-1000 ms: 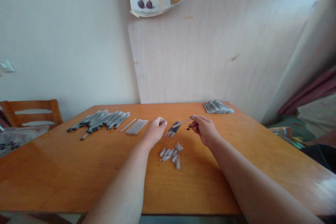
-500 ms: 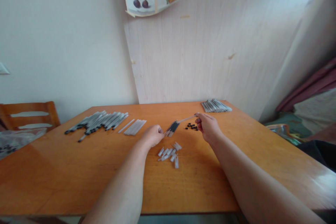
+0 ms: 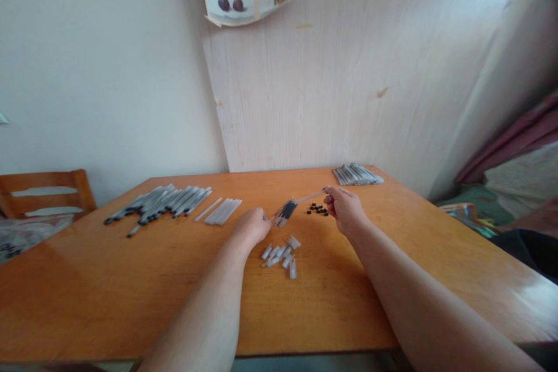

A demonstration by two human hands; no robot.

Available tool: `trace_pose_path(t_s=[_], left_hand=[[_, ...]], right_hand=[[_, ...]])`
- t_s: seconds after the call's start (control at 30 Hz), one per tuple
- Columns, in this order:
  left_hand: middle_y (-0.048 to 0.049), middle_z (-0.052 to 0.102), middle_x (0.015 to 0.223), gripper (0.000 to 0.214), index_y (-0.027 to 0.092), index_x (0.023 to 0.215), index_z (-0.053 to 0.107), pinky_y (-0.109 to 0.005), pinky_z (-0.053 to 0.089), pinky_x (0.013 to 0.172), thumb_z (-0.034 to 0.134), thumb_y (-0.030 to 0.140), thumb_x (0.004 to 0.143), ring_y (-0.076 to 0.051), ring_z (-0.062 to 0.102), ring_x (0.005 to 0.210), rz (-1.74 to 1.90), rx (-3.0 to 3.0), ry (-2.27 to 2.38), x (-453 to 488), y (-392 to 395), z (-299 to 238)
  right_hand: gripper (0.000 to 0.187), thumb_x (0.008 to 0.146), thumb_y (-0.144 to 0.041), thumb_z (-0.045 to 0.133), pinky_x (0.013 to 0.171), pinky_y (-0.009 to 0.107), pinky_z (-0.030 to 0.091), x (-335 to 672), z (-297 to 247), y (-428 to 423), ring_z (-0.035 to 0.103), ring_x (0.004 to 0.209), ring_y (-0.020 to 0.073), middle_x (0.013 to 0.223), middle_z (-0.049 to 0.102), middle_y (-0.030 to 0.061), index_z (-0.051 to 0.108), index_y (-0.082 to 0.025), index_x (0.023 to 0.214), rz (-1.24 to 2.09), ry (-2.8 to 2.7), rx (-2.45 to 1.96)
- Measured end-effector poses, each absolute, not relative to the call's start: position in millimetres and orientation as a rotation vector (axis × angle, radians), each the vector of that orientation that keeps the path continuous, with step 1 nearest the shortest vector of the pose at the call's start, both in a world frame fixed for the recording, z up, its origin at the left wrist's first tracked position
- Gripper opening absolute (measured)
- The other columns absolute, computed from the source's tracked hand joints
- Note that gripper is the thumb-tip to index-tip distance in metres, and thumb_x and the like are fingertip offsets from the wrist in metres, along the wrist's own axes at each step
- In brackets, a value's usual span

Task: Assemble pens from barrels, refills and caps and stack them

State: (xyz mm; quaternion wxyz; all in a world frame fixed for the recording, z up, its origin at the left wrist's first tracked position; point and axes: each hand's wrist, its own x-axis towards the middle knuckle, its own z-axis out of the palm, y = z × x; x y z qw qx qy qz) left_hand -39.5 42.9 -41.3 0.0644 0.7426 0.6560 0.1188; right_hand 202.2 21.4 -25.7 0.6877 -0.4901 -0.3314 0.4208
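My right hand [image 3: 345, 208] is closed in a pinch on one end of a translucent pen barrel [image 3: 310, 196], which points left and slightly down. My left hand [image 3: 253, 225] is closed on a thin pen refill [image 3: 274, 217], largely hidden by the fingers. Between the hands lies a small bunch of dark-filled refills [image 3: 288, 209] with pale tips. Several small black plugs [image 3: 317, 209] lie beside my right fingertips. Nearer to me is a loose heap of clear pen caps [image 3: 279, 254].
On the wooden table [image 3: 183, 290], a row of empty clear barrels [image 3: 224, 211] lies left of my hands. Farther left is a large pile of black-ended pens [image 3: 163, 203]. Another pen stack [image 3: 356, 174] lies at the back right. A wooden chair [image 3: 43, 189] stands at the left.
Both hands stay nearly in place, the barrel still in the right one. A thin refill shows more clearly at my left fingertips. The whole view has shifted slightly.
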Motion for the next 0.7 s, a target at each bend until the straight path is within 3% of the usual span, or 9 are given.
trace_pose_path(t_s=[0.37,0.7], left_hand=[[-0.0154,0.069,0.092,0.019,0.018,0.081,0.062,-0.031,0.041,0.068,0.045,0.025,0.084,-0.026,0.064,0.087,0.383,2.190,1.991,-42,45,-42],[-0.0055,0.067,0.094,0.011,0.021,0.084,0.057,-0.025,0.039,0.070,0.047,0.027,0.086,-0.017,0.060,0.087,0.542,2.251,1.736,-42,44,-38]], right_hand=[[0.018,0.069,-0.032,0.067,0.034,0.019,0.025,209,-31,26,0.037,0.038,0.0056,0.052,0.051,-0.0023,0.059,-0.016,0.073,0.933,-0.702,-1.084],[0.013,0.069,-0.027,0.064,0.033,0.018,0.026,223,-31,33,0.036,0.036,0.0055,0.049,0.051,-0.0029,0.058,-0.016,0.072,0.873,-0.597,-1.100]])
